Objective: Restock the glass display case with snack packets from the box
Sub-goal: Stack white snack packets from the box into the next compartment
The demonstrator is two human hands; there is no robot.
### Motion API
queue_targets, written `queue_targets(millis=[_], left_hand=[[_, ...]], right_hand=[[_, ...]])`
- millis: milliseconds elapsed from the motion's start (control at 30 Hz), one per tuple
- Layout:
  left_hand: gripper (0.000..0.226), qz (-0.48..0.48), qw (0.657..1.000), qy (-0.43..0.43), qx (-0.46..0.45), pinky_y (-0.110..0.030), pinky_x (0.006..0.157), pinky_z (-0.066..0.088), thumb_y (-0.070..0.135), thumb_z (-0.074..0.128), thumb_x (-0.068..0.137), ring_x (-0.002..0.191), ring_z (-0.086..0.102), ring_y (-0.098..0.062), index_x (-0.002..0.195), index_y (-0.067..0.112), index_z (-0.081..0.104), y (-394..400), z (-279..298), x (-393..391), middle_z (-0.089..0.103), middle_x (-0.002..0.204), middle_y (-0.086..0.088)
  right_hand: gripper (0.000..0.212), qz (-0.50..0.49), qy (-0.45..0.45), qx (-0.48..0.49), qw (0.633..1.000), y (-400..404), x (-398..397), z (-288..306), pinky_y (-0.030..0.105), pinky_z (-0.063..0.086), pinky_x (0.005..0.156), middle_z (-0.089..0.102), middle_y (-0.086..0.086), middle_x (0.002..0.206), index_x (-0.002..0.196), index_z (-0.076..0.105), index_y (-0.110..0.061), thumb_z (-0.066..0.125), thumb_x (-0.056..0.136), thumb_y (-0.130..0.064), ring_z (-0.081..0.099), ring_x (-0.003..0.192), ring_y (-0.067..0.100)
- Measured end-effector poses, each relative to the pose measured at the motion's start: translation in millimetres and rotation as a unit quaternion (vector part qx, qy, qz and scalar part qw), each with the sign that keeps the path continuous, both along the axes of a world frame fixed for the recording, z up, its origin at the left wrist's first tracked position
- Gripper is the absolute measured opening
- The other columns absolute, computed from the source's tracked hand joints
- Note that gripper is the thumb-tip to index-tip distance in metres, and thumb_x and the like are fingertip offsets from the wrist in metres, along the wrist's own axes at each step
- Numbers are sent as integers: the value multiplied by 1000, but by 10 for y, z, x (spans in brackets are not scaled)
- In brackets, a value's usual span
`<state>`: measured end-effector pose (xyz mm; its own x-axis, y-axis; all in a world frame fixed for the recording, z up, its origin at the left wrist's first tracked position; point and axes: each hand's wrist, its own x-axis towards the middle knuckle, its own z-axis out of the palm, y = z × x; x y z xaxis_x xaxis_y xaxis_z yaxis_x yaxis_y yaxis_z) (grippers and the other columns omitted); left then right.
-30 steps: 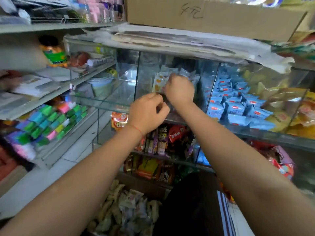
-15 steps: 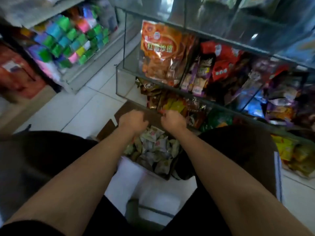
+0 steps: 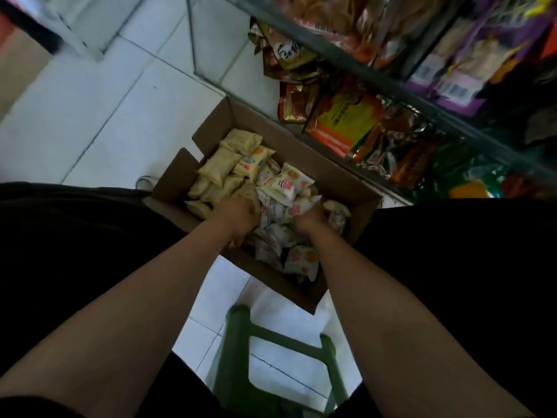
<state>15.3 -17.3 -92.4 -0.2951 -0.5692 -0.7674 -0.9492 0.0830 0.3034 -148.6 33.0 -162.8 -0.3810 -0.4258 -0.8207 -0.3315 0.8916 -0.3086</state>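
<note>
An open cardboard box (image 3: 346,182) stands on the tiled floor between my knees, full of small snack packets (image 3: 286,184), white ones with orange print and plain yellowish ones (image 3: 223,164). Both hands are down inside the box. My left hand (image 3: 238,214) curls into the packets at the box's middle. My right hand (image 3: 310,217) grips a bunch of white packets, which stick up above its fingers. The glass display case (image 3: 401,82) rises just beyond the box, its lower shelves packed with red, orange and purple bags.
A green plastic stool (image 3: 241,351) stands under me, close to the box's near side. White floor tiles (image 3: 99,116) stretch to the left. A glass pane's corner (image 3: 196,67) of the case reaches the floor behind the box.
A second ago both hands were up at the case's upper glass shelf. They have dropped into the box on the floor and closed on packets; the view has tilted steeply down.
</note>
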Motion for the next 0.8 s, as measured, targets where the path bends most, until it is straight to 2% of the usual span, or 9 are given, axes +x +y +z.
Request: queue_targets(millis=[100, 167, 267, 367, 467, 533, 667, 733, 800], left_hand=[[35, 54, 998, 9, 24, -28, 74, 39, 25, 42, 100, 103, 59, -31, 112, 1, 65, 2, -89, 13, 64, 113, -18], [30, 110, 992, 39, 53, -31, 68, 40, 22, 44, 98, 89, 58, -31, 97, 0, 64, 4, -164, 14, 62, 100, -21], [21, 235, 960, 104, 110, -34, 65, 37, 20, 45, 97, 77, 49, -26, 80, 9, 49, 6, -202, -25, 50, 86, -20], [20, 393, 891, 152, 169, -35, 70, 49, 24, 50, 98, 82, 59, -31, 84, 10, 54, 20, -189, -50, 60, 97, -20], [38, 460, 829, 183, 260, -35, 78, 56, 48, 62, 90, 94, 65, -28, 112, 17, 59, 35, -170, -37, 65, 109, -11], [44, 475, 797, 221, 299, -37, 83, 56, 53, 64, 87, 101, 65, -26, 117, 20, 60, 15, -168, -14, 67, 109, -8], [27, 518, 772, 275, 246, -29, 63, 59, 30, 67, 91, 85, 69, -19, 113, 14, 63, -71, -214, 39, 70, 104, -7], [30, 560, 753, 297, 175, -38, 73, 60, 23, 73, 87, 88, 71, -25, 112, 8, 66, -143, -337, 118, 70, 110, -14], [34, 593, 745, 288, 107, -47, 86, 56, 21, 77, 83, 99, 68, -29, 113, 9, 65, -208, -404, 206, 69, 114, -13]], right_hand=[[72, -97, -5, 12, 995, 13, 70, -111, 36, 37, 106, 29, 11, 154, 153, 18, -13, 54, 95, -39, 38, 135, 32], [75, -177, -21, 29, 984, -24, 57, -98, 41, 42, 104, 35, 13, 151, 151, 24, -10, 61, 92, -37, 43, 131, 34], [66, -223, -64, 31, 972, -62, -13, 20, 41, 55, 84, 59, 16, 124, 144, 35, -5, 65, 91, -30, 62, 104, 32], [48, -179, -196, 58, 962, -32, -176, 239, 35, 54, 71, 63, 10, 89, 134, 47, -1, 62, 94, -21, 62, 76, 21], [31, -95, -322, 54, 940, -14, -343, 482, 28, 51, 72, 63, 5, 89, 118, 58, -6, 65, 91, -20, 60, 78, 17], [18, -38, -342, 38, 938, -45, -322, 569, 25, 50, 68, 62, 3, 84, 108, 61, -11, 64, 91, -16, 59, 73, 14], [28, 7, -319, 39, 947, -149, -122, 483, 32, 55, 79, 67, 6, 97, 121, 58, -13, 60, 93, -11, 65, 86, 19], [36, -82, -282, 5, 956, -205, -22, 332, 40, 55, 84, 63, 10, 107, 129, 51, -17, 54, 94, -8, 64, 97, 25], [40, -160, -212, -38, 963, -277, 43, 196, 41, 55, 79, 57, 8, 99, 130, 48, -22, 48, 94, -5, 60, 88, 23]])
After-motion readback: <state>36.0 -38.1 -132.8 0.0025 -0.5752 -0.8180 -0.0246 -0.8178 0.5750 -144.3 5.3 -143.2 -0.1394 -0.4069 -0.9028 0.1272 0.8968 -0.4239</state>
